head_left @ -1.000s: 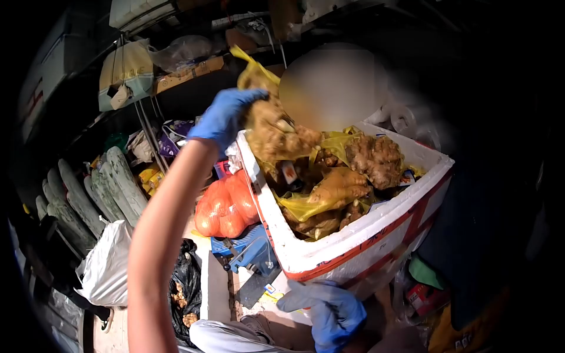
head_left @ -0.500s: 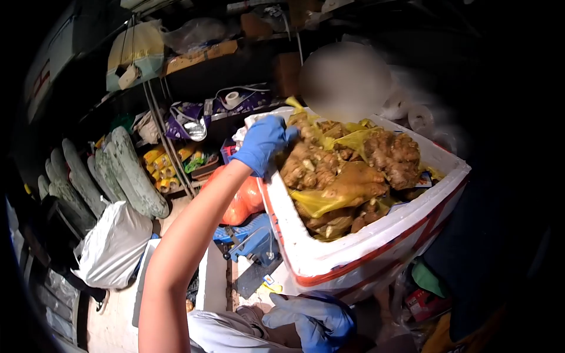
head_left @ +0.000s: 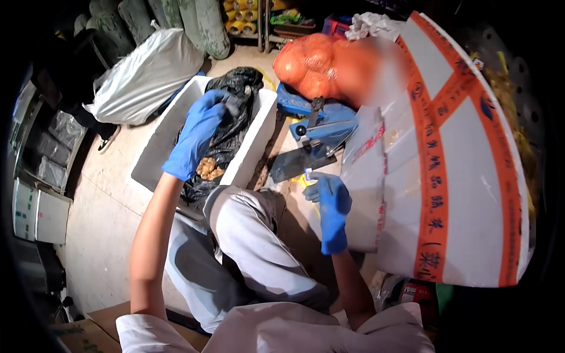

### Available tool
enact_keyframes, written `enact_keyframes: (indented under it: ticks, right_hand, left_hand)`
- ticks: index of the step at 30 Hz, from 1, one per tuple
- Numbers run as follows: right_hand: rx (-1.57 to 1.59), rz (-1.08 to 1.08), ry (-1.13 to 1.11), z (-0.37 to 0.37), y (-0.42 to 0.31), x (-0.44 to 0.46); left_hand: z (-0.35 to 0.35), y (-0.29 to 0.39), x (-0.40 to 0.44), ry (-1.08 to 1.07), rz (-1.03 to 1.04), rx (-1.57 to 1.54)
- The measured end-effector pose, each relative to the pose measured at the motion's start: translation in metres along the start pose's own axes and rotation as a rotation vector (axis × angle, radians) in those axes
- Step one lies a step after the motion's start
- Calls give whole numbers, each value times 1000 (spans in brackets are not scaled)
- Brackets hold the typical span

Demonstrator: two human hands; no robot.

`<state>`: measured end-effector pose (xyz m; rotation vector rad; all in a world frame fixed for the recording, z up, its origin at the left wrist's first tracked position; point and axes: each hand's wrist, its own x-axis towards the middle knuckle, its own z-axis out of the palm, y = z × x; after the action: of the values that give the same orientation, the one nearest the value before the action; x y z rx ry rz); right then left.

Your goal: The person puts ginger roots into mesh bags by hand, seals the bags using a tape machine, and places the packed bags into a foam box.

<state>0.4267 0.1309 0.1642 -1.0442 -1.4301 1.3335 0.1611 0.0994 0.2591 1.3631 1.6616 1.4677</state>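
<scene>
My left hand (head_left: 197,135), in a blue glove, is over a white foam box (head_left: 250,144). Its fingers are curled; whatever they may hold is hidden. Beneath it, a crumpled black plastic bag (head_left: 232,126) lines the box, and a knobbly piece of ginger (head_left: 209,169) lies on the bag near my wrist. My right hand (head_left: 331,209), gloved in blue too, hangs in front of my knee with fingers stretched leftward and apart, nothing seen in them. A small yellow tag (head_left: 307,176) shows just beyond its fingertips.
A large taped foam box (head_left: 471,182) rises on the right. Orange net bags of round produce (head_left: 312,67) sit behind a blue metal device (head_left: 326,126). To the left are a white sack (head_left: 147,76) and a person's shoe (head_left: 107,141). Long green gourds (head_left: 203,26) stand at the back.
My view has swung down and left. My left hand has gone from the ginger in the taped box to the lined foam box. My right hand has risen off my lap.
</scene>
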Motion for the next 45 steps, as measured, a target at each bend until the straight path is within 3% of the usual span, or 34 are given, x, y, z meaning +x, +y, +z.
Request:
enact_keyframes:
  ticks: [1, 3, 5, 7, 9, 10, 12, 14, 17, 19, 23, 27, 29, 31, 33, 35, 37, 38, 39, 41, 42, 43, 45]
  right_hand:
    - [88, -38, 21, 0, 38, 11]
    - [157, 131, 27, -6, 104, 27]
    - [191, 384, -101, -23, 178, 45]
    - [-116, 541, -108, -29, 247, 48]
    - [-413, 780, -165, -31, 278, 42]
    - [-471, 855, -186, -37, 298, 37]
    - [-542, 948, -236, -54, 358, 22]
    - [-1242, 205, -499, -67, 399, 6]
    - [-1363, 338, -461, -44, 406, 38]
    - [-1225, 341, -234, -14, 361, 72]
    - [-1027, 98, 111, 11, 383, 128]
    - [-1040, 358, 162, 21, 392, 166]
    - [-1329, 197, -69, 22, 396, 170]
    - [-1386, 138, -83, 20, 409, 166]
    - [-1306, 178, -65, 11, 452, 160]
    - [-1261, 174, -25, 18, 416, 152]
    - [-878, 117, 224, 19, 371, 145]
    - [-636, 164, 252, 14, 364, 143]
    - [-639, 158, 253, 9, 357, 141]
    - [-312, 201, 321, 2, 342, 136]
    - [-13, 372, 360, 0, 324, 131]
    - [-10, 361, 357, -4, 314, 128]
    - [511, 329, 241, -12, 291, 126]
  left_hand:
    - [-3, -20, -14, 50, -87, -75]
    - [-14, -79, -19, 62, -274, -246]
    - [-9, -103, -20, 201, -427, -253]
    - [-9, -144, -23, 172, -381, -300]
    - [-10, -156, -26, 160, -567, -291]
    - [-10, -148, -24, 100, -446, -299]
    - [-10, -127, -21, 178, -447, -247]
    - [-12, -131, -20, 247, -500, -134]
    - [-16, -142, -29, 193, -440, 96]
    - [-15, -142, -34, 158, -446, 121]
    - [-10, -138, -34, 168, -456, 216]
    - [-5, -130, -33, 185, -504, 169]
    - [-3, -129, -31, 227, -588, 102]
    - [0, -129, -27, 211, -597, 173]
    - [2, -130, -26, 217, -618, 156]
    - [2, -134, -26, 215, -632, 163]
    - [3, -137, -26, 188, -608, 151]
    - [3, -137, -26, 191, -604, 146]
    - [4, -138, -27, 204, -622, 115]
    - [5, -138, -26, 220, -630, 80]
    - [5, -139, -26, 199, -617, 66]
    - [5, -140, -25, 179, -602, 53]
    - [6, -140, -25, 203, -569, -7]
